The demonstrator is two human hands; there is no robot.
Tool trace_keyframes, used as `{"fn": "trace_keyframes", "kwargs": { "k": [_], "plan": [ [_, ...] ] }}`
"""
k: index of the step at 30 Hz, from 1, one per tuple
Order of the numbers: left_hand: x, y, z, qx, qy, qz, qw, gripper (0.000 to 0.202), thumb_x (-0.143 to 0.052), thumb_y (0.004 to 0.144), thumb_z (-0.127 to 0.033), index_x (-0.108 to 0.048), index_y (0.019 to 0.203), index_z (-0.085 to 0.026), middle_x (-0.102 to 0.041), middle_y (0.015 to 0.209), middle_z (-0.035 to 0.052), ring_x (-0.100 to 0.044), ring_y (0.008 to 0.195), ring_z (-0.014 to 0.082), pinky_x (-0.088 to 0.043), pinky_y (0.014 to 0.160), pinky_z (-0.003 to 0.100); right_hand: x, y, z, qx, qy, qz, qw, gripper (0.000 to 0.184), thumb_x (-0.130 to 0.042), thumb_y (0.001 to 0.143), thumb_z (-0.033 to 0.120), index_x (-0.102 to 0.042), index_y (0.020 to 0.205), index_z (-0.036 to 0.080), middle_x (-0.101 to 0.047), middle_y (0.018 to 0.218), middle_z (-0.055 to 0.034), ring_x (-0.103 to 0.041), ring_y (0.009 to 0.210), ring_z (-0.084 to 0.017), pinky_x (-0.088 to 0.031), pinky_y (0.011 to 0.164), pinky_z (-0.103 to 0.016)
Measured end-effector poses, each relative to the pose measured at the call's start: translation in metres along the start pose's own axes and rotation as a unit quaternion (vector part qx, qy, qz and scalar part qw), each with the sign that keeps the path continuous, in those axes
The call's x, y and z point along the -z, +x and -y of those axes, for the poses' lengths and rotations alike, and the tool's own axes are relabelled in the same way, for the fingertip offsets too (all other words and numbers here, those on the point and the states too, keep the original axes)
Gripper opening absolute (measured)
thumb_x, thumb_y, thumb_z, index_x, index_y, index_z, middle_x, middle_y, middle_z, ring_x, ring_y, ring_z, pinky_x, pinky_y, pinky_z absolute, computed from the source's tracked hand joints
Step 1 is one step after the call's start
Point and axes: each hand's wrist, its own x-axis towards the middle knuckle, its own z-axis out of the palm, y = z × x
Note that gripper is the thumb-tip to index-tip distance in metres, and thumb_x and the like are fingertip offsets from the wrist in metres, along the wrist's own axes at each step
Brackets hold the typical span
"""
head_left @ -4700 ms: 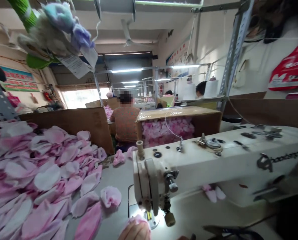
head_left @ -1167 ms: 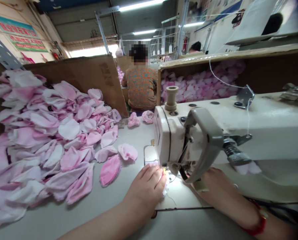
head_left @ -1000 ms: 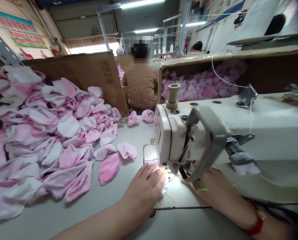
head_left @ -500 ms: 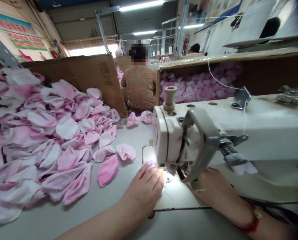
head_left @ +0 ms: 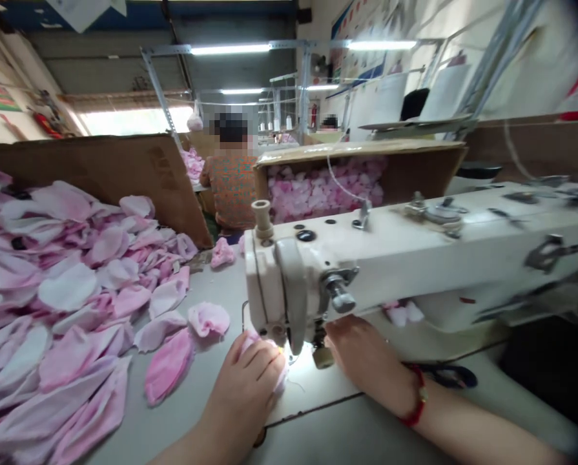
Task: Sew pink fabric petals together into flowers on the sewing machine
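Note:
A white sewing machine [head_left: 414, 258] stands across the grey table [head_left: 196, 413]. My left hand [head_left: 247, 387] lies on a small pink fabric piece [head_left: 250, 339] just left of the lit needle area, fingers curled down and pressing it flat. My right hand [head_left: 361, 355] reaches under the machine's head from the right, with a red band at its wrist; its fingertips are hidden behind the presser-foot parts. A big heap of pink and white fabric pieces [head_left: 61, 284] fills the table's left side.
A cardboard wall [head_left: 124, 174] backs the heap. A cardboard box of pink pieces [head_left: 327, 181] stands behind the machine. Another person in an orange patterned top [head_left: 230, 187] sits ahead, back turned. Loose pink pieces [head_left: 208, 320] lie near my left hand. Dark scissors [head_left: 443, 374] rest at right.
The camera has swung right and pulled back. Both hands stay at the needle area, the left still pressing the pink piece. 4.7 s ago only my left hand showed at the bottom edge.

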Motion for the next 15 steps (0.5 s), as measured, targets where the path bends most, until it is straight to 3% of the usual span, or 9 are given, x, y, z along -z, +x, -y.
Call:
{"fn": "trace_keyframes", "kwargs": {
  "k": [3, 5, 8, 11, 13, 15],
  "plan": [
    [0.004, -0.008, -0.003, -0.03, 0.046, 0.001, 0.998, 0.031, -0.033, 0.083, -0.012, -0.053, 0.105, -0.02, -0.059, 0.103, 0.003, -0.049, 0.102, 0.0168, -0.015, 0.104, 0.045, 0.012, -0.011, -0.009, -0.009, -0.04, -0.005, 0.999, 0.024, -0.049, 0.073, 0.005, -0.058, 0.092, 0.017, -0.06, 0.075, -0.0044, -0.056, 0.069, -0.018, -0.038, 0.057, -0.027],
    [0.002, -0.017, -0.008, -0.06, 0.072, -0.031, 0.995, 0.03, -0.03, 0.084, -0.014, -0.054, 0.102, -0.02, -0.059, 0.104, 0.0036, -0.047, 0.106, 0.0175, -0.01, 0.105, 0.046, 0.02, -0.02, -0.023, -0.065, -0.086, -0.004, 0.994, 0.026, -0.046, 0.077, 0.009, -0.057, 0.099, 0.017, -0.06, 0.078, -0.007, -0.057, 0.071, -0.02, -0.038, 0.057, -0.029],
    [-0.003, -0.025, -0.02, -0.078, 0.072, -0.089, 0.99, 0.026, -0.033, 0.086, -0.017, -0.058, 0.095, -0.019, -0.059, 0.106, 0.0052, -0.045, 0.111, 0.0209, -0.015, 0.104, 0.048, 0.023, -0.026, -0.047, -0.162, -0.117, 0.001, 0.98, 0.025, -0.037, 0.083, 0.014, -0.059, 0.095, 0.013, -0.06, 0.078, -0.0111, -0.058, 0.07, -0.023, -0.037, 0.054, -0.029],
    [-0.001, -0.025, -0.032, -0.076, 0.054, -0.157, 0.983, 0.027, -0.034, 0.086, -0.015, -0.058, 0.096, -0.018, -0.059, 0.108, 0.0072, -0.043, 0.114, 0.0238, -0.019, 0.102, 0.05, 0.019, -0.021, -0.062, -0.19, -0.098, 0.004, 0.977, 0.028, -0.033, 0.084, 0.015, -0.06, 0.087, 0.011, -0.061, 0.075, -0.0135, -0.058, 0.066, -0.023, -0.035, 0.05, -0.029],
    [0.008, -0.022, -0.036, -0.089, 0.048, -0.143, 0.984, 0.027, -0.036, 0.085, -0.014, -0.058, 0.099, -0.018, -0.058, 0.109, 0.0081, -0.043, 0.114, 0.0239, -0.021, 0.102, 0.049, 0.015, -0.015, -0.067, -0.193, -0.074, 0.01, 0.978, 0.029, -0.032, 0.084, 0.016, -0.061, 0.082, 0.011, -0.063, 0.073, -0.0136, -0.058, 0.064, -0.023, -0.035, 0.05, -0.029],
    [0.022, -0.02, -0.037, -0.077, 0.016, -0.084, 0.993, 0.026, -0.042, 0.082, -0.013, -0.057, 0.102, -0.019, -0.057, 0.112, 0.0081, -0.043, 0.114, 0.024, -0.029, 0.1, 0.045, 0.012, -0.013, -0.07, -0.192, -0.04, 0.018, 0.98, 0.028, -0.034, 0.084, 0.019, -0.062, 0.08, 0.014, -0.064, 0.073, -0.0121, -0.059, 0.065, -0.023, -0.036, 0.051, -0.029]
  ]
}}
